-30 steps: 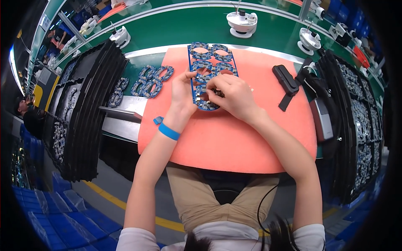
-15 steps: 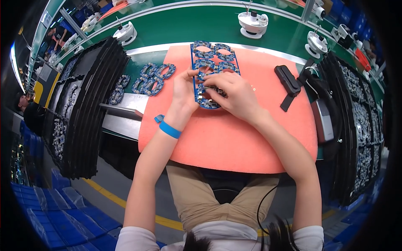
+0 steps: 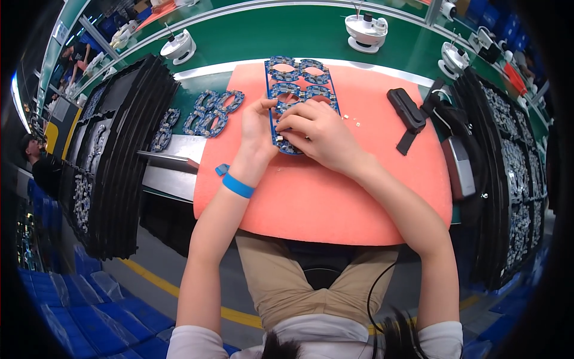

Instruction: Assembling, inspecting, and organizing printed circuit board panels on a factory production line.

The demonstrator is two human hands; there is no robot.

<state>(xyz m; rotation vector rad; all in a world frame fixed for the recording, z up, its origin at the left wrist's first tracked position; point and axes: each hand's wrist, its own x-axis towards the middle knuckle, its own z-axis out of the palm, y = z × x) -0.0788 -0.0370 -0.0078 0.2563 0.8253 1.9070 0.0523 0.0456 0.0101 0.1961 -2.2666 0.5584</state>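
A blue circuit board panel (image 3: 315, 70) with several ring-shaped boards joined in rows is tilted over the pink mat (image 3: 323, 203). My left hand (image 3: 256, 128) grips the left edge of the panel, its thumb at the rim and the other fingers partly hidden behind it. A blue band circles the left wrist. Over the near part of the panel lies my right hand (image 3: 323, 131), its fingers curled and the tips pinched against the lower rings. What sits between those fingertips is hidden. Small pale bits (image 3: 347, 117) lie on the mat just right of this hand.
Loose ring-shaped circuit boards (image 3: 213, 113) lie left of the mat. Stacked black trays (image 3: 122, 155) rise at far left, and more trays (image 3: 508, 179) at far right. A black strapped device (image 3: 409, 112) rests on the mat's right. White machines (image 3: 366, 33) line the back.
The right fingertips have shifted up and left over the lower rings and closed more. The left hand keeps its grip on the panel. The whole view has moved slightly.
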